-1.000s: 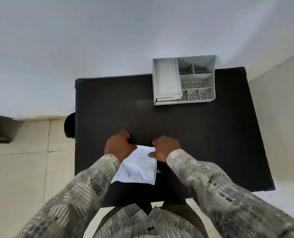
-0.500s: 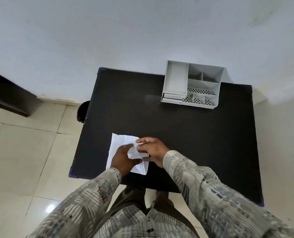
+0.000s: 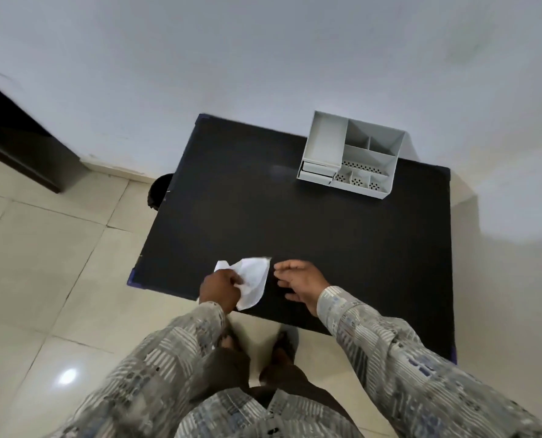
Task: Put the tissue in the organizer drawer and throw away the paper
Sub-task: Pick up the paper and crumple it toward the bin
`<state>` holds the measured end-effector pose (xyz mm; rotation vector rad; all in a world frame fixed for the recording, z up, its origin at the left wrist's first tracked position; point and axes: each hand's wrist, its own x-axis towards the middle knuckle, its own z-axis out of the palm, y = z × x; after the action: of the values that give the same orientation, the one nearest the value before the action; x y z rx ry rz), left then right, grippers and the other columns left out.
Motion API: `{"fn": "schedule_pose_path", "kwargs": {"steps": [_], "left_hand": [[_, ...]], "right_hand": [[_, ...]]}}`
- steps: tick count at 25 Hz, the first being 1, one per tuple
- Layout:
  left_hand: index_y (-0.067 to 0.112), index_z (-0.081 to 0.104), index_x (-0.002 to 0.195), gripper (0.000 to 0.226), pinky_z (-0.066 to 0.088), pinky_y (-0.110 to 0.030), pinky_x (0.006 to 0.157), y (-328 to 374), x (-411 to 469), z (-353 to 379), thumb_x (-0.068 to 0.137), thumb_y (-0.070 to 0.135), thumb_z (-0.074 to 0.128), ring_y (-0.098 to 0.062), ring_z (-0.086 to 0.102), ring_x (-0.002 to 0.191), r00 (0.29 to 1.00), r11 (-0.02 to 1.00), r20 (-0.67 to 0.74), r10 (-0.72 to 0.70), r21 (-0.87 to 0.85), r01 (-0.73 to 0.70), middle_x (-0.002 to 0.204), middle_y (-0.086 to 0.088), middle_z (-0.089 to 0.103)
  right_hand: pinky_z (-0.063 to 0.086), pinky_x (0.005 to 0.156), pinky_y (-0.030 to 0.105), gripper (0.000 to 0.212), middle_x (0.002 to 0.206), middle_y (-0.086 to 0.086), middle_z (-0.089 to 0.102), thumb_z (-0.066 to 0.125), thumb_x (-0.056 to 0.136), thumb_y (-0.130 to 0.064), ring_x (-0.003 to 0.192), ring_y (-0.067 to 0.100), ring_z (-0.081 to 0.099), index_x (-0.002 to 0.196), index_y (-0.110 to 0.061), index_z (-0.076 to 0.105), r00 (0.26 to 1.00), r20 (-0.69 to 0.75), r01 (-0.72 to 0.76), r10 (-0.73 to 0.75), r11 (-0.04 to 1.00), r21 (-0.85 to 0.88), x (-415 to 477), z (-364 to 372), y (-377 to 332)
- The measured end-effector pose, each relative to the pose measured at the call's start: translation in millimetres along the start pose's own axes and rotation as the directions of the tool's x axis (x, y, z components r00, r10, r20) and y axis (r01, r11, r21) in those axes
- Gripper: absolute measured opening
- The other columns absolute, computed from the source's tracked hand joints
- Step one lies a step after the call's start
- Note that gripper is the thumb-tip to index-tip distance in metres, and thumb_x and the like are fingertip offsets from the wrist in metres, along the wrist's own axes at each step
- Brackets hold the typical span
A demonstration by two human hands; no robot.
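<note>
1. Crumpling a white sheet of paper [image 3: 253, 279] in the left hand [image 3: 219, 288], grip bunched around it just above the near edge of the black rectangular desk [image 3: 326, 235].
2. Hovering beside it with the right hand [image 3: 299, 282], fingers spread and holding nothing.
3. Judging the paper-discarding step as underway; tissue not distinguishable here, drawer [image 3: 316, 169] of the grey plastic organizer [image 3: 353, 154] at the far corner appearing closed.
4. Probably needing next: carrying the paper left to the dark round bin [image 3: 159, 191], partly hidden behind the desk, and releasing it inside.
</note>
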<state>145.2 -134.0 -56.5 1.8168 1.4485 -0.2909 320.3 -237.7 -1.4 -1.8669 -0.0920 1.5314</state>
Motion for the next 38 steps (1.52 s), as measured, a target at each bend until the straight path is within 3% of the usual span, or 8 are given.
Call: {"fn": "schedule_pose_path", "kwargs": {"steps": [3,7,11,17,21,25,28,38], "left_hand": [[0.023,0.075,0.097,0.028,0.060,-0.048,0.090,7.7,-24.5,-37.9,0.074,0.007,0.072,-0.034,0.075,0.098,0.994,0.690,0.056,-0.096,-0.716,0.107,0.105,-0.012,0.078],[0.012,0.071,0.126,0.039,0.063,-0.052,0.082,-8.6,-52.0,-108.2,0.093,-0.006,0.057,-0.034,0.076,0.096,0.979,0.392,0.148,0.138,-0.916,0.083,0.114,-0.016,0.079],[0.008,0.077,0.116,0.023,0.064,-0.040,0.063,-59.5,-62.1,-182.5,0.094,0.008,0.071,-0.028,0.075,0.080,0.998,0.449,0.030,0.052,-0.893,0.004,0.100,-0.019,0.080],[0.009,0.077,0.105,0.031,0.060,-0.030,0.059,-166.7,-57.3,-324.4,0.083,-0.012,0.071,-0.021,0.077,0.075,0.987,0.449,-0.156,0.031,-0.880,-0.153,0.088,-0.006,0.081],[0.001,0.077,0.100,0.024,0.054,-0.027,0.053,-209.6,-34.3,-381.2,0.090,-0.009,0.058,-0.025,0.067,0.069,0.998,0.456,-0.062,-0.014,-0.889,-0.049,0.086,-0.013,0.077],[0.005,0.077,0.115,0.027,0.061,-0.037,0.069,-229.1,8.4,-423.1,0.099,0.022,0.064,-0.024,0.071,0.080,0.981,0.428,0.148,0.126,-0.900,0.081,0.097,-0.009,0.077],[0.004,0.076,0.111,0.026,0.062,-0.041,0.072,-220.8,47.9,-434.1,0.093,0.022,0.077,-0.024,0.072,0.081,0.985,0.562,0.075,0.156,-0.827,-0.026,0.097,-0.011,0.078],[0.005,0.077,0.107,0.025,0.055,-0.032,0.055,-201.5,245.0,-462.7,0.084,0.009,0.069,-0.029,0.062,0.056,0.971,0.646,0.240,-0.002,-0.741,0.184,0.080,-0.016,0.074]], "right_hand": [[0.058,0.095,0.046,0.031,0.127,0.012,0.074,0.074,0.095,-0.017,0.112,0.026,0.070,0.125,-0.015,0.068,0.997,0.075,-0.001,-0.007,0.995,0.102,-10.7,18.6,-16.4],[0.063,0.088,0.049,0.036,0.119,0.017,0.079,0.077,0.092,-0.015,0.104,0.035,0.077,0.127,-0.016,0.071,0.954,0.276,0.069,-0.117,0.982,0.177,-28.8,88.0,-50.8],[0.063,0.082,0.043,0.032,0.121,0.016,0.078,0.072,0.093,-0.004,0.098,0.028,0.077,0.124,-0.015,0.076,0.918,0.326,0.162,-0.226,0.964,0.213,-46.9,174.7,-86.4],[0.062,0.096,0.043,0.051,0.133,0.015,0.072,0.066,0.093,0.007,0.114,0.032,0.073,0.140,-0.014,0.063,0.764,0.556,0.150,-0.327,0.928,0.341,-80.0,340.8,-125.3],[0.065,0.085,0.039,0.053,0.127,-0.002,0.075,0.081,0.082,-0.007,0.107,0.028,0.076,0.126,-0.035,0.074,0.806,0.375,0.530,-0.457,0.840,-0.115,-77.6,420.5,-148.7],[0.064,0.079,0.035,0.023,0.101,0.000,0.083,0.072,0.093,-0.012,0.094,0.024,0.078,0.105,-0.028,0.083,0.850,0.067,0.527,-0.523,0.840,-0.132,-47.2,444.3,-190.5],[0.064,0.082,0.038,0.019,0.091,-0.006,0.084,0.070,0.094,-0.015,0.090,0.019,0.079,0.094,-0.027,0.085,0.862,-0.103,0.485,-0.496,0.867,-0.113,-5.7,449.2,-217.4],[0.052,0.078,0.019,0.024,0.093,-0.004,0.078,0.078,0.087,-0.021,0.082,0.005,0.069,0.110,-0.029,0.079,0.839,0.114,0.539,-0.533,0.782,-0.313,139.9,470.8,-273.4]]}}
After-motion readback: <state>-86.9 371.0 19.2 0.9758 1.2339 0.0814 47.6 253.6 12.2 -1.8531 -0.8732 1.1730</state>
